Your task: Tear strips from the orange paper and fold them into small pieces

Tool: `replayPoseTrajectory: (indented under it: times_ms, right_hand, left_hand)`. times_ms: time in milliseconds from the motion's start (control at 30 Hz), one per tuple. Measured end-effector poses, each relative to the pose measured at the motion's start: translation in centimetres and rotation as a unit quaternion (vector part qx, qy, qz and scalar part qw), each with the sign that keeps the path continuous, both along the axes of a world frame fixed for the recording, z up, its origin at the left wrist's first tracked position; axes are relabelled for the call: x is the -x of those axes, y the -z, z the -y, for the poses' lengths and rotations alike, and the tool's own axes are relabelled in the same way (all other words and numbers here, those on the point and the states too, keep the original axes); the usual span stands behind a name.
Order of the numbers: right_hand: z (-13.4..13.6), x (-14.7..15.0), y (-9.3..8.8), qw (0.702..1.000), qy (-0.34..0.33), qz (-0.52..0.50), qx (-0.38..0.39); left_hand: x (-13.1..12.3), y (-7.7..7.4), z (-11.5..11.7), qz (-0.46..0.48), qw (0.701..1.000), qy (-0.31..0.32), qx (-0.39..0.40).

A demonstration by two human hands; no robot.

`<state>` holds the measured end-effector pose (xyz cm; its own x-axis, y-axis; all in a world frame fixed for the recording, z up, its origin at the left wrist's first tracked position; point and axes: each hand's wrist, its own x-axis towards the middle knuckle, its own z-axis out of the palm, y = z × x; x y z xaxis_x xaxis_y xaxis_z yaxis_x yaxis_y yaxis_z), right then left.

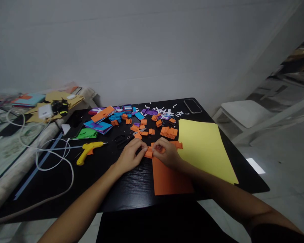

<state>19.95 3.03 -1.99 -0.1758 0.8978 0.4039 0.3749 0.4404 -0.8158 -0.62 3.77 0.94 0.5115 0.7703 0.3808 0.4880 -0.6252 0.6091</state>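
Observation:
Between my two hands is a small folded piece of orange paper [148,153]. My left hand [132,152] pinches its left end with thumb and forefinger. At its right end my right hand [166,153] is closed in a pinch, with the fingertips partly hiding the paper. Under my right hand and forearm lies a large orange sheet [168,179]. Just beyond my hands, several small folded orange pieces [169,132] are scattered on the black table [131,192]. Black-handled scissors [124,140] rest beside my left hand, their blades partly among the pieces.
A yellow glue gun [89,152] with a white cord [71,172] lies left. Stacked blue [101,127] and green paper [86,133] sit behind it. Yellow sheets [205,148] cover the right side. A phone [193,106] and white scraps [164,111] are at the back.

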Motion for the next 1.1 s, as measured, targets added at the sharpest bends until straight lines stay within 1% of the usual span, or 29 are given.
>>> replayPoseTrajectory:
  times_ms: [100,200,267,333,400,567,667,767,833,900,1000,1100]
  right_hand:
    - [-0.4,-0.2,0.2,0.999,0.022,-0.021,0.019]
    - [-0.5,0.0,0.3,0.994,0.027,-0.081,0.062]
    - [-0.4,0.1,0.2,0.984,-0.001,-0.137,0.11]
    - [-0.3,0.3,0.1,0.973,-0.034,-0.169,0.157]
    - [-0.3,0.4,0.0,0.962,-0.048,-0.194,0.187]
    - [-0.5,0.4,0.3,0.943,-0.03,-0.255,0.214]
    - [-0.5,0.4,0.4,0.935,-0.045,-0.266,0.23]
    - [-0.5,0.4,0.5,0.933,-0.053,-0.271,0.229]
    - [-0.4,0.4,0.5,0.935,-0.048,-0.271,0.225]
    - [-0.4,0.4,0.5,0.935,-0.042,-0.274,0.221]
    - [-0.4,0.4,0.5,0.933,-0.035,-0.287,0.214]
    - [-0.4,0.4,0.5,0.93,-0.029,-0.298,0.213]
  left_hand:
    - [0.5,0.0,-0.5,0.02,0.999,-0.034,0.0]
    - [0.6,0.0,-0.7,0.043,0.998,-0.052,-0.012]
    - [0.5,0.2,-0.5,0.052,0.997,-0.045,-0.021]
    - [0.2,0.4,-0.2,0.054,0.998,-0.027,-0.027]
    - [0.0,0.6,0.0,0.057,0.998,-0.015,-0.034]
    - [-0.1,0.8,0.2,0.076,0.996,-0.019,-0.049]
    - [-0.1,0.9,0.2,0.078,0.995,-0.023,-0.051]
    - [-0.3,1.0,0.2,0.076,0.996,-0.026,-0.044]
    - [-0.3,1.1,0.3,0.078,0.996,-0.028,-0.032]
    - [-0.5,1.1,0.3,0.088,0.995,-0.044,-0.01]
    - [-0.7,1.3,0.2,0.131,0.986,-0.088,0.052]
    - [-0.9,1.6,0.0,0.17,0.972,-0.098,0.128]
